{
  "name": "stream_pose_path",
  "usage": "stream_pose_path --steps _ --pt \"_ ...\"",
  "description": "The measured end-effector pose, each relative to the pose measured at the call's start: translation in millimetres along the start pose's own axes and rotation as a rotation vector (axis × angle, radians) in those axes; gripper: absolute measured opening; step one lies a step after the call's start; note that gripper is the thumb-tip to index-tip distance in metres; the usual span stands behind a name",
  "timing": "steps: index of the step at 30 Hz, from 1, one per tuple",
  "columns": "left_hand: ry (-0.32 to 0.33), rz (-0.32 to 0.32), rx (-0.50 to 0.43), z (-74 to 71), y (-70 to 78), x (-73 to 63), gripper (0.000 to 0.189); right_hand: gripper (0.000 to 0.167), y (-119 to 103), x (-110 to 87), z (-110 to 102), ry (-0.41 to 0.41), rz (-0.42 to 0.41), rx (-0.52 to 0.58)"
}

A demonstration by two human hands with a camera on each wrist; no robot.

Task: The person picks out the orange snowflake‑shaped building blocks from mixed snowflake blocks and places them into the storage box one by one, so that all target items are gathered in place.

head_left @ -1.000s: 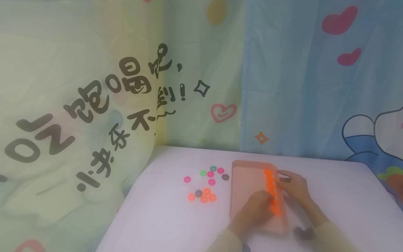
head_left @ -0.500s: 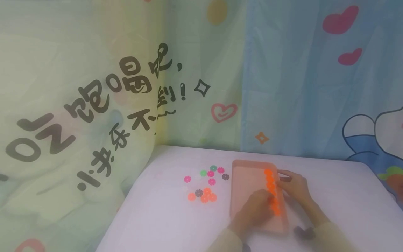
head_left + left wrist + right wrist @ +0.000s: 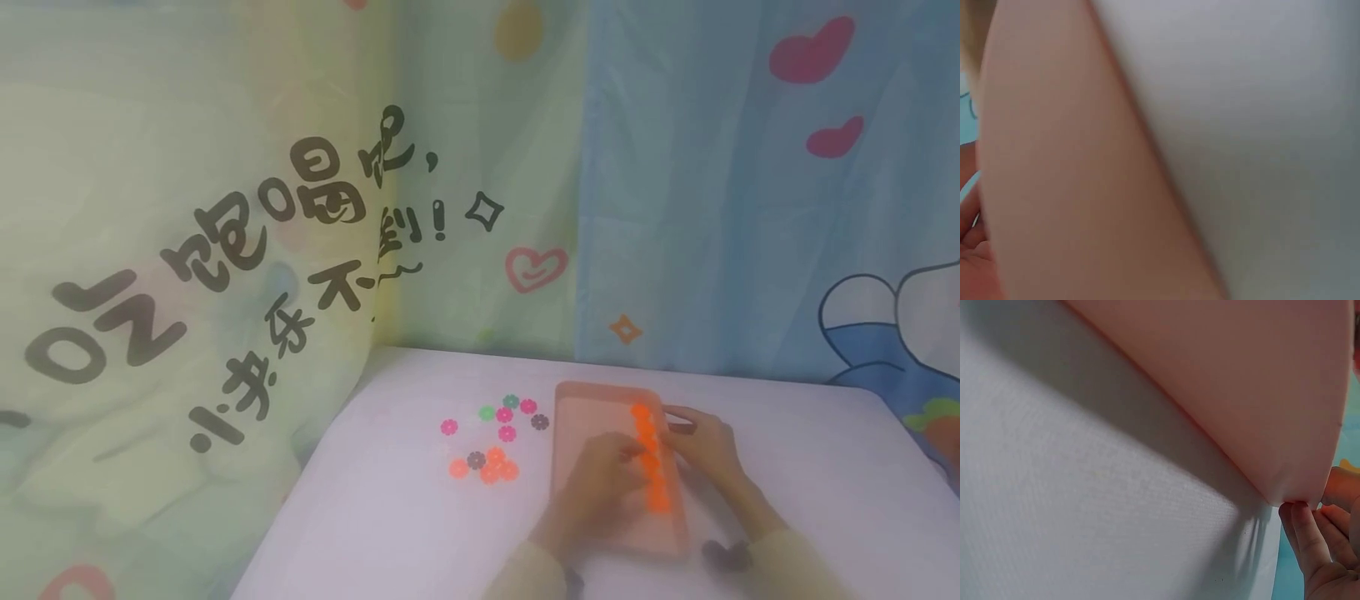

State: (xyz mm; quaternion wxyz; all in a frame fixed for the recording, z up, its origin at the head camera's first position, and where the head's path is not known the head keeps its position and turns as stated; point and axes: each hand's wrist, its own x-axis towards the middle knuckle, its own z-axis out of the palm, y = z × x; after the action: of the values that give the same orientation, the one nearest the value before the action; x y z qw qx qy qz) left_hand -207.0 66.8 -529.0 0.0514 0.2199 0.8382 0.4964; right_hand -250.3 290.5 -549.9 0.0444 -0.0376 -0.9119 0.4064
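Note:
A shallow pink tray [image 3: 588, 417] lies on the white table, with a row of bright orange flower-shaped plastic discs [image 3: 657, 496] along its right inner side. My left hand [image 3: 596, 479] is over the tray, its thumb and index finger apart beside the middle of that row; I see nothing held between them. At the tray's right side, my right hand [image 3: 705, 446] grips the wall near the far end. The right wrist view shows its fingertips [image 3: 1302, 515] against the bottom edge of the tray wall [image 3: 1260, 419]. The left wrist view mostly shows the opposite tray wall [image 3: 1072, 156].
Left of the tray lie loose flower discs: several orange ones [image 3: 489, 473], pink ones [image 3: 507, 433], dark grey ones [image 3: 476, 460] and green ones [image 3: 487, 413]. A small dark object [image 3: 726, 555] is by the right sleeve. Printed curtains [image 3: 480, 283] stand behind the table [image 3: 360, 500].
My left hand has drawn slightly up and left from the orange row, its fingers parting and uncovering discs in the middle. The right hand keeps its place on the tray.

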Motion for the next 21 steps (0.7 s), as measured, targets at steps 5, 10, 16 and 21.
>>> stream_pose_path --steps 5,10,16,21 --pt "0.053 -0.134 -0.039 -23.0 8.8 -6.6 0.032 0.054 -2.9 -2.3 -0.7 0.002 -0.008 -0.008" --pt "0.175 -0.199 -0.158 -46.7 10.0 -6.7 0.032 0.055 -5.3 -3.5 -0.7 -0.009 0.007 -0.031" --pt "0.283 -0.156 -0.178 -74.2 -9.3 -1.5 0.035 0.055 -9.6 -5.0 -0.4 -0.011 0.018 -0.009" --pt "0.310 0.133 -0.096 -96.0 -37.0 3.8 0.032 0.056 -13.4 -5.5 -1.5 -0.023 0.048 -0.014"
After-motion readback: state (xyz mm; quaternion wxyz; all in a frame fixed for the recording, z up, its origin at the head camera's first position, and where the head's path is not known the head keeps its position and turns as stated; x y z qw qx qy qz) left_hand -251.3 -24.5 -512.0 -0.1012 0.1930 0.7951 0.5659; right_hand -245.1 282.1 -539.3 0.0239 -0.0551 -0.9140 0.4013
